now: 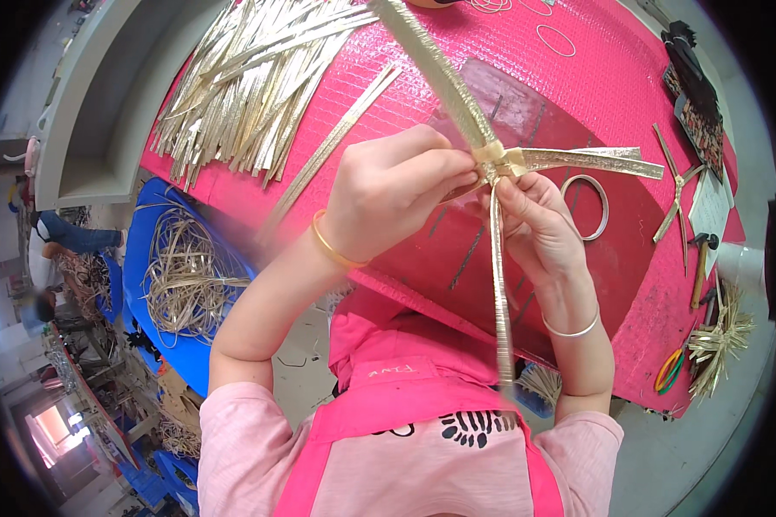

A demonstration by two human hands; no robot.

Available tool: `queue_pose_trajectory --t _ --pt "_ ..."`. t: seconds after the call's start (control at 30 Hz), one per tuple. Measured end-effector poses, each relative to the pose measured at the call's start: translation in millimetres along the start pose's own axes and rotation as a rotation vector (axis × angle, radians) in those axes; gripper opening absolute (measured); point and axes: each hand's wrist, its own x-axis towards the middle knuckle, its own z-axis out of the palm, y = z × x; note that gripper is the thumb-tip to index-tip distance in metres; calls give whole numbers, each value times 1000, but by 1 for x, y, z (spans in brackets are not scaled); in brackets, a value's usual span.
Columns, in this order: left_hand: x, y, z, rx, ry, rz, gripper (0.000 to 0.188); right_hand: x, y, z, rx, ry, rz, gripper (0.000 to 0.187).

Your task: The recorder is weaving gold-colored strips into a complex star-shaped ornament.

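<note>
**Gold ribbon strips, crossed and knotted — position relative to the hands**

Gold ribbon strips (526,160), flat, glossy and ribbed, are held crossed above the pink textured table mat (595,77). The knot (493,158) where they cross is taken as the landmark.

- Long axes: one strip is run up and to the left of the knot, toward the far edge of the mat; a second is laid out to the right of it, nearly level; a third is hung straight down from it toward the pink apron (422,405).
- Left hand (388,185): placed just left of the knot, fingers closed, the tips pinched on the strips at the crossing. A gold bangle (332,246) is worn on this wrist.
- Right hand (535,228): placed directly below and slightly right of the knot, fingers curled shut around the hanging strip, thumb pressed up at the crossing. A silver bangle (569,329) is worn on this wrist.
- Nearness: both hands are touching the knot; neither is clearly nearer.
- Elsewhere: a heap of loose gold strips (250,77) is seen well up and left of the knot; a metal ring (586,207) lies just right of it on the mat.
</note>
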Motion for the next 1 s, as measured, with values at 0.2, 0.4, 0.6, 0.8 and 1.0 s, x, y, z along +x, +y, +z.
queue_pose_trajectory --t 0.2,0.4,0.6,0.8,1.0 --pt "16 -4 -17 152 -133 338 16 -3 6 5 16 -114 -30 18" --pt "9 22 -13 -423 -173 -699 12 -2 -2 17 -126 -31 -174 12" --pt "1 28 -4 -804 -8 -837 12 -4 -13 29 -511 109 -274 7" --pt "21 21 -18 -745 -203 -984 18 2 -15 27 -1389 209 -960 7" --pt "9 16 -2 -1051 -1 -1021 14 4 5 22 -1245 344 -878 7"
